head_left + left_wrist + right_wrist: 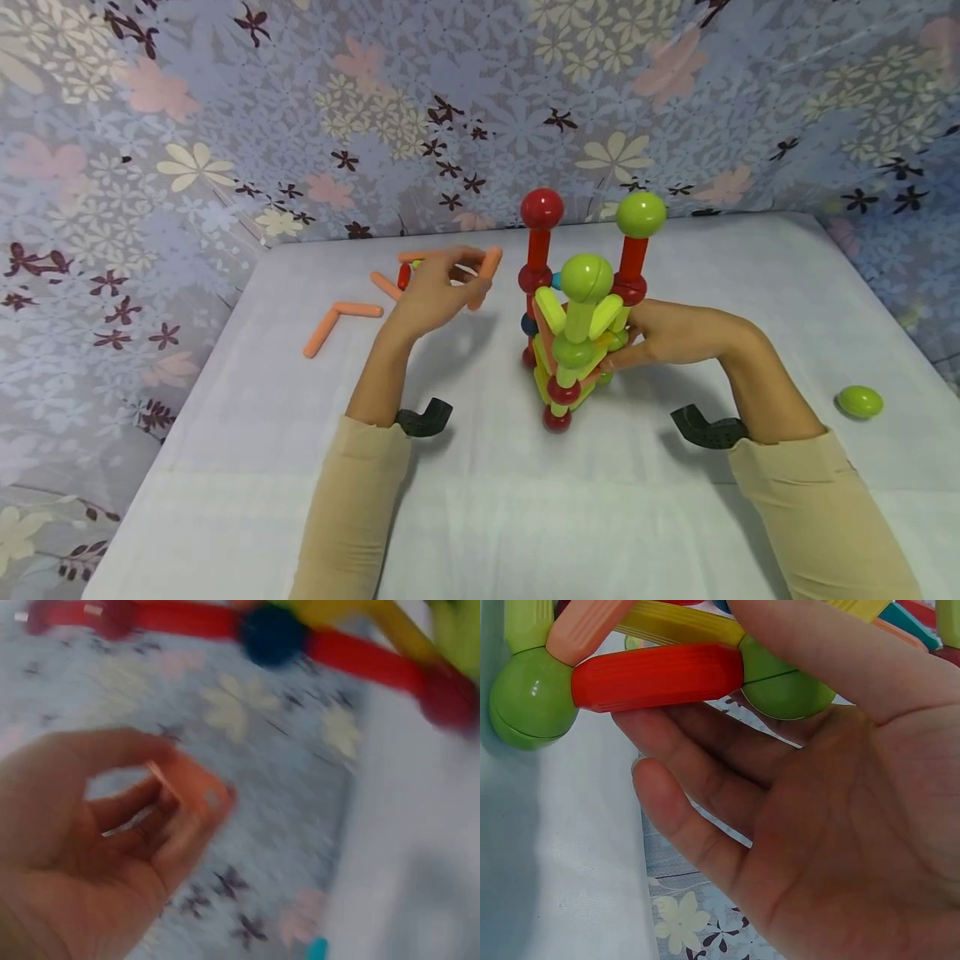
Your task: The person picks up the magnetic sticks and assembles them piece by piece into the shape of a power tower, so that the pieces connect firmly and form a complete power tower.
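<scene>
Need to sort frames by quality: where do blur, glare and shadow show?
Head: mostly sharp, small glints on the topmost red ball, soft arm shadows across the white table; left wrist: blurred throughout, smearing the left hand, orange stick and dark blue ball; right wrist: clearer, a small highlight on the green ball at left.

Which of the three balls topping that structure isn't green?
The leftmost top ball, standing on a red rod: it alone is red, while the front ball and the far right ball are green.
</scene>
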Available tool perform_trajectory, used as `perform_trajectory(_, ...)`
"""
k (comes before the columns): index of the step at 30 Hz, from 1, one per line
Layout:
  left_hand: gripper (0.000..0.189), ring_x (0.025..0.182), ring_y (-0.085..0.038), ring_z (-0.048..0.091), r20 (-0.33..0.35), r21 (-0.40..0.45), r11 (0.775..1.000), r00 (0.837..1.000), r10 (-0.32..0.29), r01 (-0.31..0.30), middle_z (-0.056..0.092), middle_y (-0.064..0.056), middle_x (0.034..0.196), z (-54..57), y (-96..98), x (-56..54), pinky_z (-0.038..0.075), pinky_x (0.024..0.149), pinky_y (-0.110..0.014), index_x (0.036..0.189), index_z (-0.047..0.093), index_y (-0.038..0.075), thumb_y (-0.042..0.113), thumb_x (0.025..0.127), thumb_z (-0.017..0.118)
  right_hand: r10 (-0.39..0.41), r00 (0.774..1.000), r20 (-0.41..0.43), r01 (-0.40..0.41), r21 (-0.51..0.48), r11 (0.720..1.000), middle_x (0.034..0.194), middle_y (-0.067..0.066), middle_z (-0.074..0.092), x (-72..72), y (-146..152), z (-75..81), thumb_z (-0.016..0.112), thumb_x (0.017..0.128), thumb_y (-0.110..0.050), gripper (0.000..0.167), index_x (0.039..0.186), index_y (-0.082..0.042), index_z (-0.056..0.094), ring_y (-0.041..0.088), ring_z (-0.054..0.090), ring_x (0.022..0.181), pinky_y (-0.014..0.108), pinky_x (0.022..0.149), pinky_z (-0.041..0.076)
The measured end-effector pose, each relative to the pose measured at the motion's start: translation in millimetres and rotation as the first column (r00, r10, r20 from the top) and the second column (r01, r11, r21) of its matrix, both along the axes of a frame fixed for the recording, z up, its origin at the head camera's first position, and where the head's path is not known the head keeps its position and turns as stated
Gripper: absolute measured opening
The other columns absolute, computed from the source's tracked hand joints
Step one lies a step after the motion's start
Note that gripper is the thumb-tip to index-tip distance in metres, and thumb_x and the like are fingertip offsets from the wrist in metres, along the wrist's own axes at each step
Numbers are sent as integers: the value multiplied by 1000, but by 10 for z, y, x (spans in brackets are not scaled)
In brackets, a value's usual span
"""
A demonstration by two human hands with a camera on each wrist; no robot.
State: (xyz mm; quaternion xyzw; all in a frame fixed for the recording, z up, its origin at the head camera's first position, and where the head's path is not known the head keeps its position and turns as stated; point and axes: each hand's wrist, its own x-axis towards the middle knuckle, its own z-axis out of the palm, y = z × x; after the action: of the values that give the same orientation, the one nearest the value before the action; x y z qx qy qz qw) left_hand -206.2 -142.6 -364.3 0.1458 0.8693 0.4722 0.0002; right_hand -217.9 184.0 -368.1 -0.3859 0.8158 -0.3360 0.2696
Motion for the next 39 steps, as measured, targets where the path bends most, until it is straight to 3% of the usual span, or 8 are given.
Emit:
perform_trajectory(4,36,97,-16,61,-56,228,973,998,-33,45,66,-1,105,206,17,188,48,84,-39,124,61,16,24,89,67,-14,1000,-11,14,10,1000,115,-4,60,41,-6,-34,76,83,-35,49,123,-16,56,17,54,108,43,92,43)
perform_trajectory(8,34,98,-20,60,-216,330,938,976,-38,110,64,-6,108,319,62,347,50,84,-37,121,63,7,15,88,69,-12,1000,-14,12,20,1000,115,-4,61,79,-21,-62,75,83,-35,47,123,-16,58,17,55,108,43,93,43)
perform_trajectory(11,33,90,-27,62,-261,454,868,961,-87,202,63,-14,105,395,81,455,53,78,-40,120,63,1,6,87,68,-24,1000,-17,24,30,999,114,-5,62,105,-47,-77,75,84,-35,47,123,-16,58,17,54,108,43,93,43)
perform_trajectory(15,38,78,-30,66,-245,589,757,955,-164,282,59,-22,104,478,141,578,55,74,-45,124,58,-3,-1,87,65,-41,999,-19,42,42,998,113,-5,62,139,-83,-95,75,84,-36,46,122,-15,59,17,55,107,43,93,43)
perform_trajectory(17,42,78,-31,67,-225,621,729,956,-186,288,58,-23,105,499,188,624,55,74,-47,128,54,-2,-2,87,65,-50,999,-18,50,44,998,113,-5,63,155,-100,-108,75,84,-36,46,121,-15,60,17,55,107,43,93,43)
perform_trajectory(24,48,79,-29,66,-212,572,775,961,-176,268,62,-18,106,495,248,694,56,72,-45,130,49,4,-2,86,67,-84,996,-8,84,29,996,113,-3,63,212,-172,-150,75,84,-34,45,121,-13,60,19,55,106,43,92,43)
perform_trajectory(33,66,75,-30,66,-268,530,796,949,-169,292,63,-16,100,473,351,703,56,72,-42,142,37,11,-1,85,69,-68,998,-12,68,-9,998,115,-3,61,193,-181,-155,75,84,-32,46,123,-16,57,19,54,107,45,92,42)
perform_trajectory(39,76,77,-27,67,-231,484,828,954,-192,284,64,-12,97,424,429,716,56,71,-40,149,33,20,4,85,71,-56,998,-9,56,-17,998,114,-5,63,188,-173,-179,74,85,-30,41,122,-18,59,18,57,105,46,91,43)
